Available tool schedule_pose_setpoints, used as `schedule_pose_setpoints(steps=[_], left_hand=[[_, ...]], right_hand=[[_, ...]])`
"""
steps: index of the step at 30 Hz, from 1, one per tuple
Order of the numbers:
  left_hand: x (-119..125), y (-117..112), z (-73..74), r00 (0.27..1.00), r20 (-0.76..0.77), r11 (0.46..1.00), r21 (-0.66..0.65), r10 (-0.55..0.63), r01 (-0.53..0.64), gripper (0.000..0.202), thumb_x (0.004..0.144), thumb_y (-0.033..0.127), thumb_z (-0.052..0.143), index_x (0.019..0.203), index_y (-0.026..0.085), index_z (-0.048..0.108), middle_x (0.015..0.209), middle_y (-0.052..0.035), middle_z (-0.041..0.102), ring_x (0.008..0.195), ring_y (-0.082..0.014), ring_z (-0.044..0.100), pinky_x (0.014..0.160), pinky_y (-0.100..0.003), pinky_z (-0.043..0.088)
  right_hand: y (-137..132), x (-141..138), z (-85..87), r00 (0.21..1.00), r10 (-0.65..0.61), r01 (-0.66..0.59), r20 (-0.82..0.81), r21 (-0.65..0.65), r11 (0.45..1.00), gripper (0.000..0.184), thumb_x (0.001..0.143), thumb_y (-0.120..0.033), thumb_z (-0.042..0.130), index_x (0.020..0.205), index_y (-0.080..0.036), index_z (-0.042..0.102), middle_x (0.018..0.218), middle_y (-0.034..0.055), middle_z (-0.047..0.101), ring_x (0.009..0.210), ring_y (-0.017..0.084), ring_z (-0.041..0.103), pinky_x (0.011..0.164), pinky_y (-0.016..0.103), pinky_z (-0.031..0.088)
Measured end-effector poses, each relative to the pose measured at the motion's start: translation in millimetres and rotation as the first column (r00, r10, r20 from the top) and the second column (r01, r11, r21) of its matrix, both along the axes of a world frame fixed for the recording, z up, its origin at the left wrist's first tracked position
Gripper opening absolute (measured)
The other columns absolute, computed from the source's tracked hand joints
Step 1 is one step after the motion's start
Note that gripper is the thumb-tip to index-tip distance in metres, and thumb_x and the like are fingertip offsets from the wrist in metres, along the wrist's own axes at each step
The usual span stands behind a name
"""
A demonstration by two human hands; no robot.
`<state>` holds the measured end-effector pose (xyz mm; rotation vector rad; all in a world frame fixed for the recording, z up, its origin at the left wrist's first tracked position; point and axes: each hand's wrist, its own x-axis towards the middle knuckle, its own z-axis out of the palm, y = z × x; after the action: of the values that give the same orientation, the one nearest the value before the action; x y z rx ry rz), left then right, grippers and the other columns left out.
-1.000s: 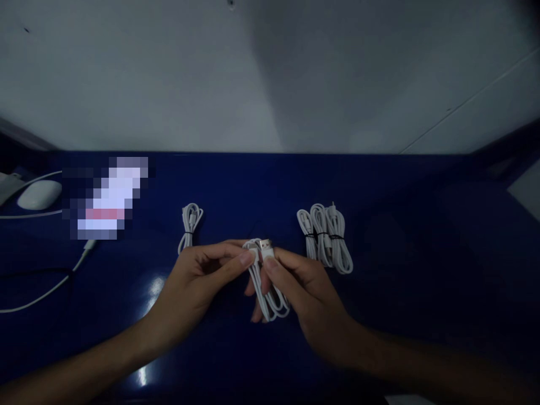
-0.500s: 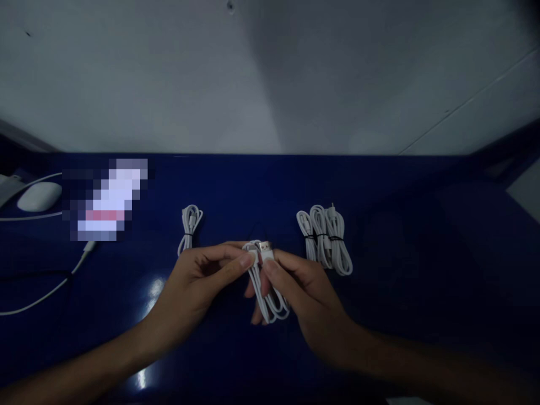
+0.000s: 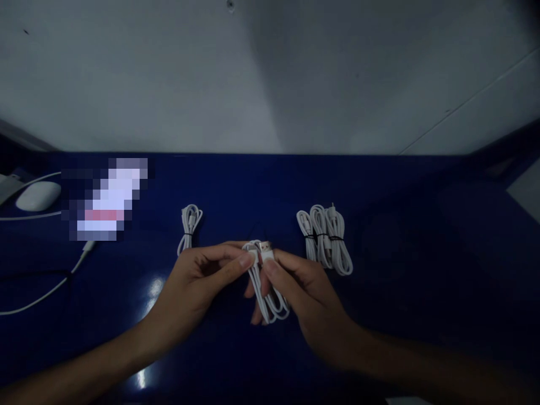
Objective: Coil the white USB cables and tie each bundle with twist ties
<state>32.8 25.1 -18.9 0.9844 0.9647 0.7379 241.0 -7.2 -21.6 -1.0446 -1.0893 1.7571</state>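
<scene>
Pinch grip, both sides: our left hand [image 3: 194,284] and right hand [image 3: 310,292] grasp one coiled white cable [image 3: 259,289], right thumb [image 3: 276,271] on its USB plug [image 3: 266,252]. We've got it between our hands, over the blue tabletop [image 3: 422,270]. One tied cable bundle [image 3: 192,221] lies beyond our left hand, three more bundles [image 3: 321,225] side by side beyond our right.

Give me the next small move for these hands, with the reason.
Perhaps ease the USB plug toward the other plug: the right hand pinches the first, the left hand the second, and a narrow gap shows between them.
</scene>
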Motion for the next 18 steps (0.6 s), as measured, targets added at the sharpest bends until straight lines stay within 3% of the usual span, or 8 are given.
schedule_pose_setpoints(steps=[18], left_hand=[[-2.4,-1.8,-4.2,1.0,0.007,1.0,-0.026,0.004,-0.004,0.017,0.11,0.029,0.079,0.109,0.029,0.096,0.144,-0.0056,0.084,0.118,-0.026,0.082,0.111,-0.039,0.061]], right_hand=[[1.5,-1.2,0.5,1.0,0.005,-0.005,0.005,-0.002,1.0,0.042,0.119,-0.047,0.06,0.092,-0.019,0.074,0.1,0.0052,0.08,0.071,0.012,0.078,0.072,0.027,0.065]])
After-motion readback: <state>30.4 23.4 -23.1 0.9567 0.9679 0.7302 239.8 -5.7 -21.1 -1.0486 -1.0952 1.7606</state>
